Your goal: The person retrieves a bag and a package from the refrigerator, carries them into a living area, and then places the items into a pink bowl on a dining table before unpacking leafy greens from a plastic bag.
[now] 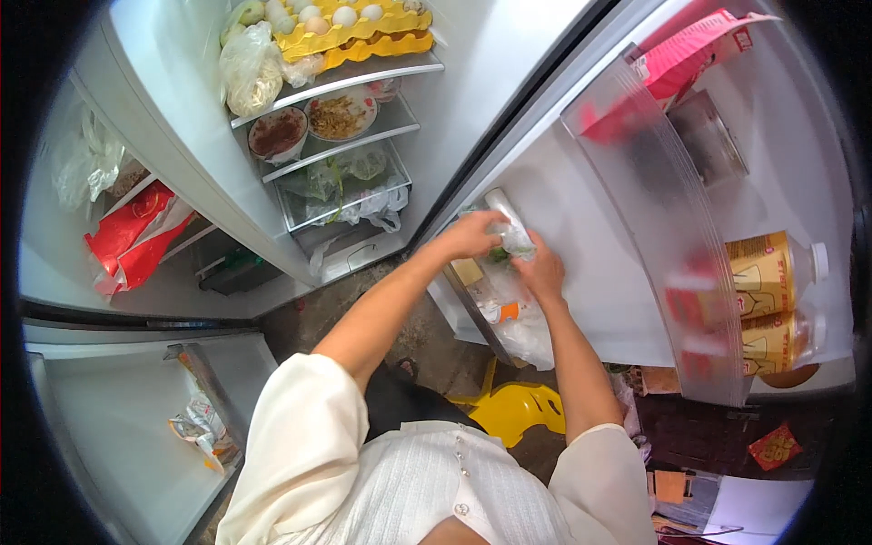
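My left hand [475, 235] and my right hand [540, 271] meet over the lower bin of the open right refrigerator door. Between them is a whitish roll-shaped bundle in clear plastic [511, 221], tilted with its far end up against the door liner. My right fingers grip its near end. My left fingers curl onto the plastic at its side, partly hiding it. Something green [499, 254] shows just under my hands. Lower in the door bin [485, 320] lie clear plastic bags [528, 340] and an orange-and-white packet [505, 313].
Egg trays [354, 37], bowls of food [278, 134] and bagged vegetables [320, 180] fill the fridge shelves. Bottles [766, 272] and a pink package [695, 58] stand in the upper door bin. The freezer door [129, 409] hangs open at left. A yellow plastic stool [521, 409] stands below.
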`<control>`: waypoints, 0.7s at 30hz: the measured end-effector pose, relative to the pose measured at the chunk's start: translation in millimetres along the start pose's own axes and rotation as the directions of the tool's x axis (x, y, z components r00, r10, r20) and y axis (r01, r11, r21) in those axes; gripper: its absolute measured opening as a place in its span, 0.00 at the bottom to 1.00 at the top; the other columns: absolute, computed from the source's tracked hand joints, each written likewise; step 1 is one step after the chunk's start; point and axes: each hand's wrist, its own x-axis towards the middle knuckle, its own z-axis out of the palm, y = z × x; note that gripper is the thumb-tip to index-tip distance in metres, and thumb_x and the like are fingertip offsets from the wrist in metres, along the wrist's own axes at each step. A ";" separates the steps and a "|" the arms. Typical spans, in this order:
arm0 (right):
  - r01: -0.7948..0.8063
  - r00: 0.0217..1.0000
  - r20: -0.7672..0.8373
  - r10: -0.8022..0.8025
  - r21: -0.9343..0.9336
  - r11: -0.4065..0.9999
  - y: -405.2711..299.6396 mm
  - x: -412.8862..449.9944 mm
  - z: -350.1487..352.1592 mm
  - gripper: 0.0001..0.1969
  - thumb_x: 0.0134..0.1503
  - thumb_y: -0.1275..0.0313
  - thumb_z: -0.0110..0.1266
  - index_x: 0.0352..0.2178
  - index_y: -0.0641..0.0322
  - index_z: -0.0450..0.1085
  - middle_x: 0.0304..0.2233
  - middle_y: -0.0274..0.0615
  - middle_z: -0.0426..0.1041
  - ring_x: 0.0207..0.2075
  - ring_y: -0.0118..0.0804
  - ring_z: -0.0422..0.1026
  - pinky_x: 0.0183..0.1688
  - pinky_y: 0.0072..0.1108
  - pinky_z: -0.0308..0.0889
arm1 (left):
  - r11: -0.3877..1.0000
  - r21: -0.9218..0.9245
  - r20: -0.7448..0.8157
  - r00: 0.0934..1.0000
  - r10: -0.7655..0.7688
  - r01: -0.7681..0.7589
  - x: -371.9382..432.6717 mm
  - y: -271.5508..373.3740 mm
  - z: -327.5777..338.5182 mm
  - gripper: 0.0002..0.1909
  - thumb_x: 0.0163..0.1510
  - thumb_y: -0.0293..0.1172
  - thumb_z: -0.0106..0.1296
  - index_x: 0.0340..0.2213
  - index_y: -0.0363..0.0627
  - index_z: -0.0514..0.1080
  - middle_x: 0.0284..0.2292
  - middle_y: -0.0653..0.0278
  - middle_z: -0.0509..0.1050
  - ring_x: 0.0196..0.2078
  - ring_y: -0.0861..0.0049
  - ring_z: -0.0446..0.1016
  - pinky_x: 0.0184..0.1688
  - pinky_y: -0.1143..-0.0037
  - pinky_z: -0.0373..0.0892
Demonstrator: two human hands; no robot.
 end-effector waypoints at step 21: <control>0.069 0.986 -0.148 -0.081 -0.089 0.994 -27.1 4.4 -66.4 0.25 0.39 0.71 0.56 0.42 0.56 0.61 0.34 0.51 0.71 0.37 0.50 0.69 0.38 0.34 0.63 | 0.480 0.857 -0.163 0.982 -0.098 0.190 -39.6 -50.5 102.9 0.19 0.39 0.39 0.53 0.34 0.42 0.70 0.34 0.55 0.71 0.40 0.60 0.69 0.38 0.66 0.64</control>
